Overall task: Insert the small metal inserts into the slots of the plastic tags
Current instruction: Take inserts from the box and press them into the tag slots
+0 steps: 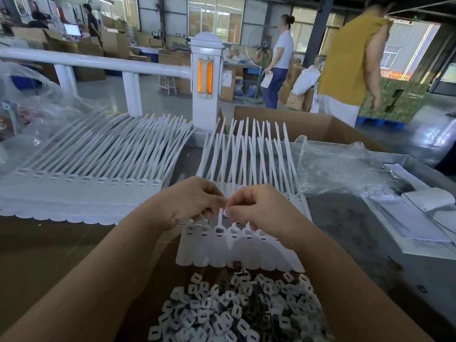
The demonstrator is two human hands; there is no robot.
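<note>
1. At frame centre the left hand point(191, 201) and right hand point(256, 208) meet fingertip to fingertip above a strip of white plastic tags point(237, 250). Both have curled fingers, and between them they pinch a small pale piece point(225, 213), probably a metal insert; which hand bears it I cannot tell.
2. The tag strip lies flat in the lower centre, its square slots point(219, 230) in a row just below the fingers and its thin tails fanning toward the upper centre.
3. To do this step well, I judge the piece should be turned flat and square to one slot before it is pressed down; the other hand is best used to steady the strip so it does not slide.
4. The supply of metal inserts point(237, 314) is heaped at the bottom centre, just beside the strip's scalloped edge, so the reach for the next one is short.
5. A second strip of tags point(81, 193) lies at the left, well apart from the hands.
6. Crumpled clear plastic wrap point(345, 169) sits at the right, near the tails, and could snag them.
7. A cardboard box point(320, 124) stands behind, and two people point(350, 60) stand at the upper right, away from the work.
</note>
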